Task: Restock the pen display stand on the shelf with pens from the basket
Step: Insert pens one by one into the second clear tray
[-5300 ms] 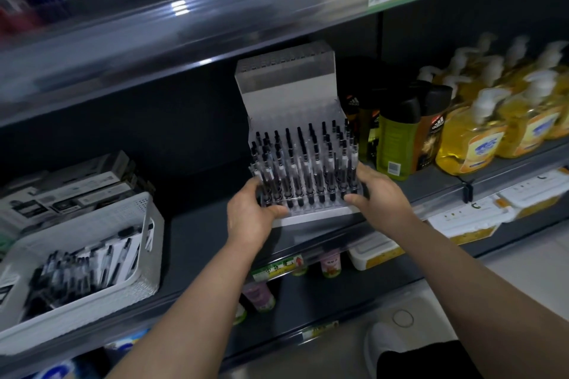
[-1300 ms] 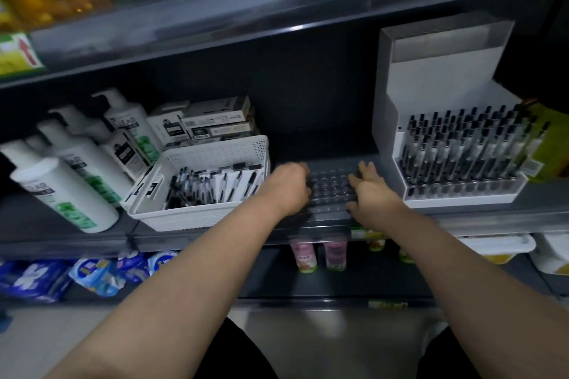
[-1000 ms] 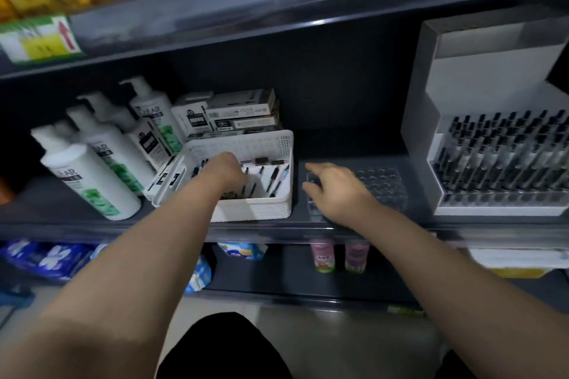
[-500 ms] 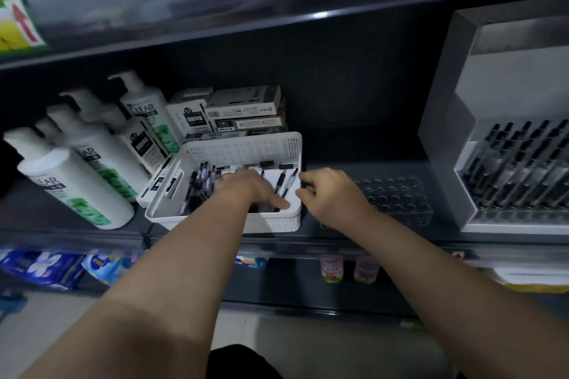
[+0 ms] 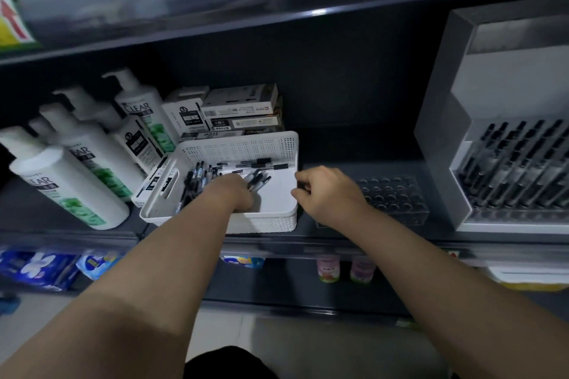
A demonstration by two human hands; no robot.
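A white perforated basket holding loose black pens stands mid-shelf. My left hand is down inside it, fingers curled round a few pens whose ends stick out past my knuckles. My right hand is at the basket's right rim, with curled fingers and thumb pinching the edge. Just right of that hand lies a clear pen tray with empty round holes. At the far right stands the white pen display stand, with rows of black pens upright in it.
White pump bottles crowd the shelf left of the basket. Stacked pen boxes sit behind it. The upper shelf edge hangs low overhead. Small bottles and blue packs fill the shelf below.
My left hand went from the clear tray into the basket and closed on some pens. My right hand slid left from the tray to the basket's right rim.
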